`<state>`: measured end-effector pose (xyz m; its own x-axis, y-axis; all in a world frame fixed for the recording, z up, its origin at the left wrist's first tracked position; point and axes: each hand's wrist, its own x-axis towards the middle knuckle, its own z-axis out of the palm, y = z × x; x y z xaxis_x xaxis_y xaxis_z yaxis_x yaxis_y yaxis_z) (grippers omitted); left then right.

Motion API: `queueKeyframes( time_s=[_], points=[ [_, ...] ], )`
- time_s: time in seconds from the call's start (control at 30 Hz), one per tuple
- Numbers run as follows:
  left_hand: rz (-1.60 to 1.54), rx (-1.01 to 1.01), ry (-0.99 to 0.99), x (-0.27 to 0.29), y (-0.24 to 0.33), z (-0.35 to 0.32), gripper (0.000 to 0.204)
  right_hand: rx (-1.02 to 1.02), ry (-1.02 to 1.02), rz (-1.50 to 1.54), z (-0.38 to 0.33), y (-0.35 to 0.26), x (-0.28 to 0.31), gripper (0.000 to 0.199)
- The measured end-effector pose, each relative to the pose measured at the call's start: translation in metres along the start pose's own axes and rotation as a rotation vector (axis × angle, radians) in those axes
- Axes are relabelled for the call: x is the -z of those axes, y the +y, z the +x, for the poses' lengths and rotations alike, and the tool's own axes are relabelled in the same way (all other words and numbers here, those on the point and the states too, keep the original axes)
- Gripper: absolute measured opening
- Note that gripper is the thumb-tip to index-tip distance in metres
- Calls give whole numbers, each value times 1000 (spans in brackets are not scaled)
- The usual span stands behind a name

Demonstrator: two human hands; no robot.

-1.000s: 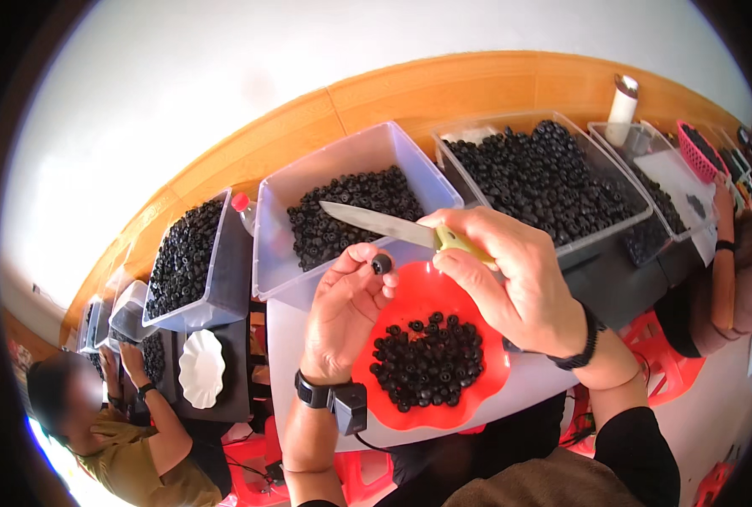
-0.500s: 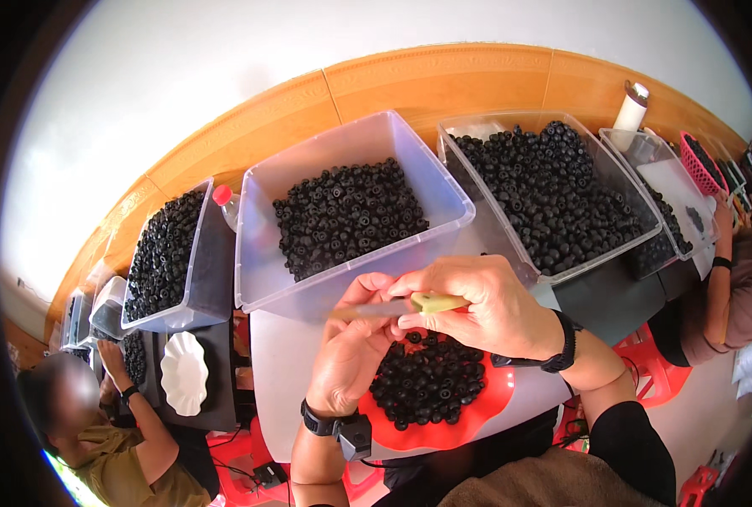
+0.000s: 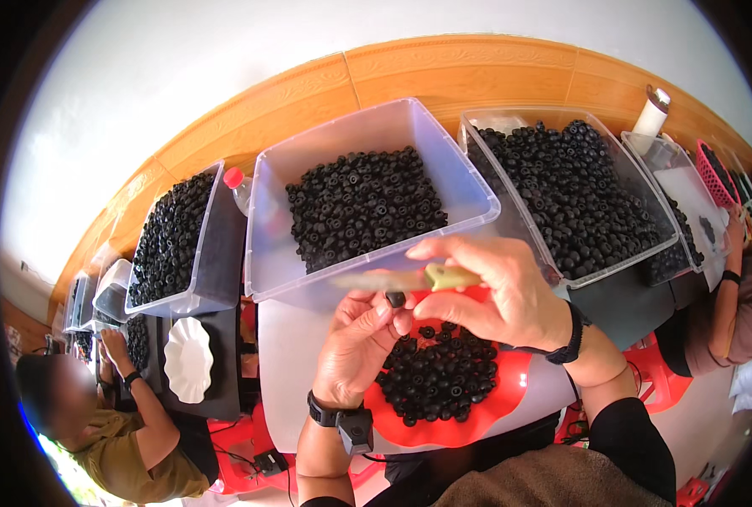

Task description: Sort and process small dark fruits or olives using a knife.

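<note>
Small food-sorting workroom, long table (image 3: 300, 372) lined with clear bins (image 3: 444, 160) of black fruit (image 3: 359, 207), seated co-workers (image 3: 131, 439)

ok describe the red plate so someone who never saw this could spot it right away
Find the big clear tub of dark round fruit at the table's centre. Just below it, under the left hand and right hand, lies the red plate. It is the only red dish, heaped with dark fruit, unlike the white scalloped plate.
</note>
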<state>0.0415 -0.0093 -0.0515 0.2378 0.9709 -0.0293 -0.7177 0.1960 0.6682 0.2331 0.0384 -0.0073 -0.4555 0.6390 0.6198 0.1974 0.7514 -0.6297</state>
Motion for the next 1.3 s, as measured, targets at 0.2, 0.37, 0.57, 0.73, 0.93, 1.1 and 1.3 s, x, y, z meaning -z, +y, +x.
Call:
queueKeyframes(
  time_s=[0.2, 0.37, 0.57, 0.73, 0.93, 1.1, 1.3],
  points=[
    [-90, -48, -56, 8, 0, 0, 24, 141, -43, -174, 1, 0, 1, 33],
    [-69, -79, -84, 15, -3, 2, 29, 208, -58, -293, -2, -3, -4, 35],
    [-128, -83, -95, 8, -1, 1, 27, 196, -43, -323, -2, -2, -5, 34],
    [-111, -105, -110, 13, -1, 1, 25, 176, -37, -313, -3, 0, -4, 32],
    [-83, -128, -119, 14, -3, 2, 21, 153, -56, -281, -2, 0, -4, 31],
    [-35, -147, -109, 13, -3, 2, 20, 123, -73, -269, -3, 0, -5, 30],
    [28, -153, -154, 12, -1, -2, 17, 91, 7, -351, 3, 21, 4, 24]
  ],
)
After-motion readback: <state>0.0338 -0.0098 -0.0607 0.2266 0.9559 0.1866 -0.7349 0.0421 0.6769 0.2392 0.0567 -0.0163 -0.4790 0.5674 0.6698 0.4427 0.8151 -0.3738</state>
